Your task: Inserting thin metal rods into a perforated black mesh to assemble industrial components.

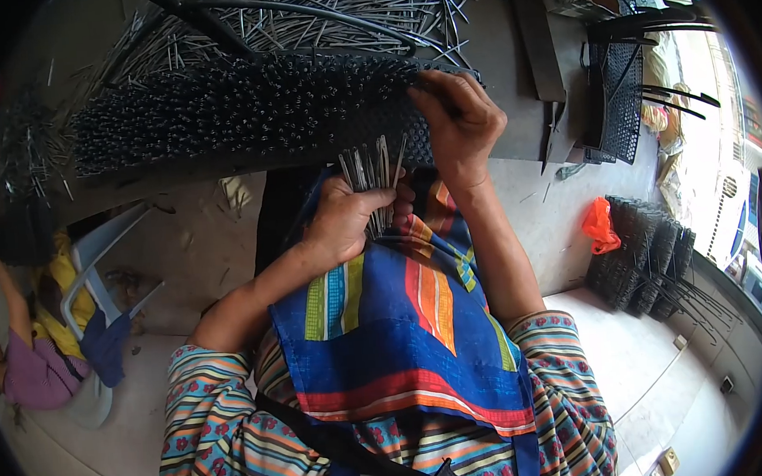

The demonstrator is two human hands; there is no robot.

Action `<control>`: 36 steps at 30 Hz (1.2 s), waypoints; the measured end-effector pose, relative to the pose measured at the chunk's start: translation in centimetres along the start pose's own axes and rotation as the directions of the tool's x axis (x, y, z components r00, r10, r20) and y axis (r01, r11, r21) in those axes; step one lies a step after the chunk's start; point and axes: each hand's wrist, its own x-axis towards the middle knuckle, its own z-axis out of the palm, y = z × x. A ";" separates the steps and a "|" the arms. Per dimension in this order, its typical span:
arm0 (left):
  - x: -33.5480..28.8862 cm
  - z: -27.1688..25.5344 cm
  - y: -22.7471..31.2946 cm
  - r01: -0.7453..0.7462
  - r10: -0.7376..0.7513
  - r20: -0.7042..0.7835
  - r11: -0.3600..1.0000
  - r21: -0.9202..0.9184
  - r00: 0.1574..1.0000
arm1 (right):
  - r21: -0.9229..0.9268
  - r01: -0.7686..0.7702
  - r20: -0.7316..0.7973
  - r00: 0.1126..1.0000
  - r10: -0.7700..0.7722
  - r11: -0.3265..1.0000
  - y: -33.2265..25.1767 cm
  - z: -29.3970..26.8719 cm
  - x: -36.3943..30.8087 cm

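Observation:
My left hand (336,221) is closed around a bundle of thin metal rods (383,164), which stand upright in front of my apron. Above and to the right of it, my right hand (464,126) is pinched at the right end of a long black rack (233,107). Its fingertips touch or hover just over the rack, and what they hold, if anything, is too small to make out. Densely packed upright rod ends fill most of the rack, while perforated black surface shows near its right end.
A heap of loose metal rods (333,18) lies behind the rack on the workbench (499,52). Black perforated racks (615,101) hang at the right. More black racks (635,253) and an orange bag (601,226) sit on the floor. Another person (44,368) is beside a chair (95,273) at left.

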 end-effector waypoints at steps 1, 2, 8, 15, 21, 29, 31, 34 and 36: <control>0.0 0.1 0.0 -0.001 0.001 0.002 1.000 0.000 1.000 | 0.013 0.024 -0.023 0.999 -0.024 1.000 0.0 0.0 0.1; 0.1 0.1 0.1 -0.001 0.001 -0.018 1.000 0.008 1.000 | 0.011 0.025 -0.024 0.999 -0.025 1.000 0.1 -0.1 0.0; 0.2 0.2 0.9 -0.029 0.029 -0.005 1.000 0.010 1.000 | -0.125 -0.014 0.092 0.995 0.026 0.992 -0.7 -1.3 -0.6; 0.4 1.5 2.0 0.075 -0.094 0.147 0.988 0.132 0.985 | 0.112 -0.813 0.609 0.510 0.607 0.571 -1.4 -3.9 -1.9; 0.5 1.0 1.1 0.041 -0.031 -0.101 0.994 0.099 0.994 | 0.334 -0.763 0.313 0.644 0.698 0.554 -0.5 -4.0 -2.0; 0.4 0.9 0.7 0.048 -0.039 -0.067 0.989 0.143 0.997 | 0.222 -0.094 -0.118 0.986 0.122 0.971 1.2 -2.0 -0.3; 0.5 0.9 0.8 0.027 -0.017 -0.063 0.988 0.153 0.998 | 0.187 -0.104 -0.102 0.987 0.124 0.977 1.1 -2.2 -0.2; 0.4 1.1 0.8 0.014 -0.008 -0.038 0.986 0.169 0.999 | 0.183 -0.122 -0.095 0.985 0.141 0.976 1.2 -2.4 -0.1; 0.6 1.0 0.6 0.017 -0.008 -0.051 0.982 0.189 0.999 | 0.202 -0.111 -0.093 0.987 0.131 0.973 1.5 -2.3 0.0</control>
